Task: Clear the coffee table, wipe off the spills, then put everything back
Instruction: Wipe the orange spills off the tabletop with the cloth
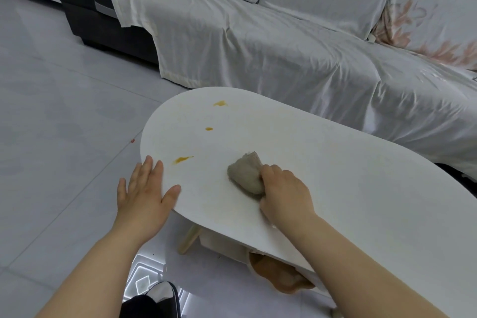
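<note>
Cloth (245, 175) looks soft and bunched, so you keep right hand (284, 188) curled round its rear while left hand (144, 188), fingers straight, steadies table (335, 188).

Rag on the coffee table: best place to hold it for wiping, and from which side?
Grip the rag at its gathered near-right end, coming from above on the person's side, as the right hand does. It is bunched into a wad, so that end gives bulk to curl round, and the free end faces the spills.
</note>
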Action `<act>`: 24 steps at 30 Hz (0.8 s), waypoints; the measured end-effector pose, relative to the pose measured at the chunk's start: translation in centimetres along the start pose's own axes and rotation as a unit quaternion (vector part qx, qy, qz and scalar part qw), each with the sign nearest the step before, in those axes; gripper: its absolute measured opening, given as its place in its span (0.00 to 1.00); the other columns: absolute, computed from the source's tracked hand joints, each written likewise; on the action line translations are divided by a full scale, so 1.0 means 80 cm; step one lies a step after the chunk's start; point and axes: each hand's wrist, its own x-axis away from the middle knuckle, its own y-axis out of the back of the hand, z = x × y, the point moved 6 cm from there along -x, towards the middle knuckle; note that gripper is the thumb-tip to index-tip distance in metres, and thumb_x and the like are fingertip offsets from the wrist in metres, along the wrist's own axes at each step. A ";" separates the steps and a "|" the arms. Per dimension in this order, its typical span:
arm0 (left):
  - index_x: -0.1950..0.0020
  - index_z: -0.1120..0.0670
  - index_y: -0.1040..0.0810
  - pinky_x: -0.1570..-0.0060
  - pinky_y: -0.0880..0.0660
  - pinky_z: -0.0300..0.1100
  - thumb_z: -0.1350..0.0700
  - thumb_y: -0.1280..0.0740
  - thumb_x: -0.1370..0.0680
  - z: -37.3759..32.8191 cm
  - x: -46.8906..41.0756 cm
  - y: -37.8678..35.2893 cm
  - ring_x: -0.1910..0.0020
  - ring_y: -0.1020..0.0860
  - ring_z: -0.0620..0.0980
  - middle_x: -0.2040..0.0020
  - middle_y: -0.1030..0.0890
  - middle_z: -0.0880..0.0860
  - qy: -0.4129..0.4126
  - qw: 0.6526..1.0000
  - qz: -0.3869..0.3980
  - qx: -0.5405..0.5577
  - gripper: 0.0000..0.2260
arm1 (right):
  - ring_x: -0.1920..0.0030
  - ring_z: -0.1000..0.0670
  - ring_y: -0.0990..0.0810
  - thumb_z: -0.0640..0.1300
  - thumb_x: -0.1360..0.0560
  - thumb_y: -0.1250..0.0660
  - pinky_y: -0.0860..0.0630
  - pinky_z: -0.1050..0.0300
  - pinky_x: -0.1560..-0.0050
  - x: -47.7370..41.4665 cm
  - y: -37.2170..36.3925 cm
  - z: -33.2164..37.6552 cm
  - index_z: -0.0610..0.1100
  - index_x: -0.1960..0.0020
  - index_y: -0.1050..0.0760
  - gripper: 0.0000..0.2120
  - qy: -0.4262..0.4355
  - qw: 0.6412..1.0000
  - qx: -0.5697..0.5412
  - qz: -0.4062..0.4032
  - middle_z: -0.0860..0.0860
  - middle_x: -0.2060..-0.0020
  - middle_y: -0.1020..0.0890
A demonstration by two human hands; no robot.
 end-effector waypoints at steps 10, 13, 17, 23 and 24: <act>0.26 0.53 0.51 0.29 0.63 0.48 0.45 0.46 0.23 0.000 0.002 0.002 0.25 0.58 0.48 0.23 0.55 0.50 0.000 1.000 0.006 0.008 0.28 | 0.57 0.51 0.20 0.33 0.27 0.38 0.24 0.64 0.59 -0.001 -0.002 -0.066 0.42 0.39 0.32 0.18 -0.178 0.802 -0.555 0.131 0.47 0.55 0.20; 0.26 0.52 0.51 0.29 0.63 0.48 0.45 0.46 0.23 0.000 0.000 0.002 0.25 0.58 0.48 0.23 0.55 0.50 0.000 1.000 0.003 0.009 0.28 | 0.34 0.45 0.31 0.38 0.27 0.38 0.35 0.54 0.35 -0.006 0.008 -0.097 0.44 0.31 0.38 0.25 -0.210 0.934 -0.290 -0.009 0.45 0.34 0.29; 0.26 0.53 0.52 0.29 0.63 0.48 0.45 0.46 0.23 -0.001 0.000 0.000 0.25 0.58 0.49 0.23 0.56 0.51 0.003 1.000 0.003 0.011 0.29 | 0.28 0.45 0.44 0.54 0.27 0.39 0.44 0.51 0.29 -0.007 -0.010 -0.048 0.49 0.28 0.44 0.30 -0.072 0.979 -0.193 -0.007 0.48 0.26 0.44; 0.27 0.52 0.47 0.29 0.61 0.46 0.47 0.48 0.22 -0.002 0.000 0.007 0.25 0.55 0.48 0.23 0.52 0.50 0.000 0.999 -0.009 0.046 0.25 | 0.26 0.48 0.51 0.50 0.23 0.44 0.50 0.58 0.28 0.003 -0.039 0.019 0.52 0.27 0.49 0.27 0.080 0.988 -0.131 0.011 0.50 0.24 0.56; 0.27 0.52 0.44 0.29 0.60 0.46 0.48 0.48 0.22 -0.001 0.000 0.010 0.25 0.53 0.47 0.23 0.50 0.50 0.000 0.998 -0.016 0.058 0.23 | 0.26 0.48 0.50 0.48 0.24 0.44 0.49 0.58 0.28 0.011 -0.041 0.039 0.52 0.28 0.46 0.26 0.153 0.978 -0.140 0.018 0.50 0.24 0.54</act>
